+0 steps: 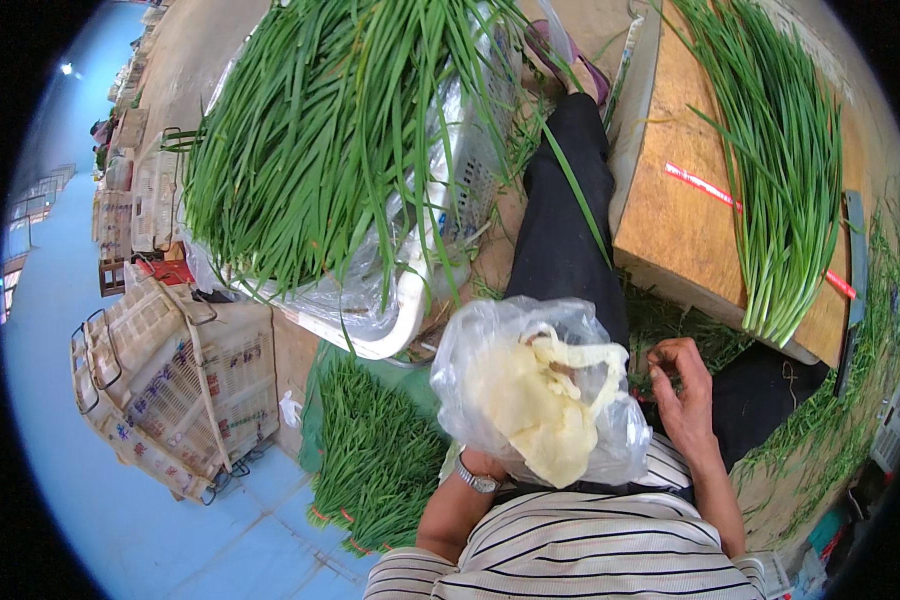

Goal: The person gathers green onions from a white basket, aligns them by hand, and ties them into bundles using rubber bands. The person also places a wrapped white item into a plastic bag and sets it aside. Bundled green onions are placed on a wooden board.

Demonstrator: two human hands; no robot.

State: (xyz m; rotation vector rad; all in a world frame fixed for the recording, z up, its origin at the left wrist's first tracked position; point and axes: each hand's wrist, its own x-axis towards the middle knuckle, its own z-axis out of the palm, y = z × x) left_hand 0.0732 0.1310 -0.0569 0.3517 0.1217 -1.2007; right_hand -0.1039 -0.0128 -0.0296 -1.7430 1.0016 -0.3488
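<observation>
A clear plastic bag (pixel 457 367) with a pale yellow, crumpled food-like piece (pixel 540 405) in or on it is held up before my lap. My left hand (pixel 484 461) reaches under the bag from the left, a metal wristwatch at its wrist; the bag hides its fingers. Just right of the bag is my right hand (pixel 679 382), fingers curled, thumb near the index finger; whether something thin is between them cannot be told. Long green Chinese chives (pixel 787 172) lie on a wooden board (pixel 675 217), across red-and-white marked strips. More chives (pixel 307 142) fill a plastic-lined white crate (pixel 412 300).
Tied chive bundles (pixel 382 442) stand on green material at the lower left. Stacked plastic crates (pixel 187 390) are on the left. Loose green trimmings (pixel 877 300) cover the floor on the right. A dark blade-like bar (pixel 855 262) runs along the board's right edge.
</observation>
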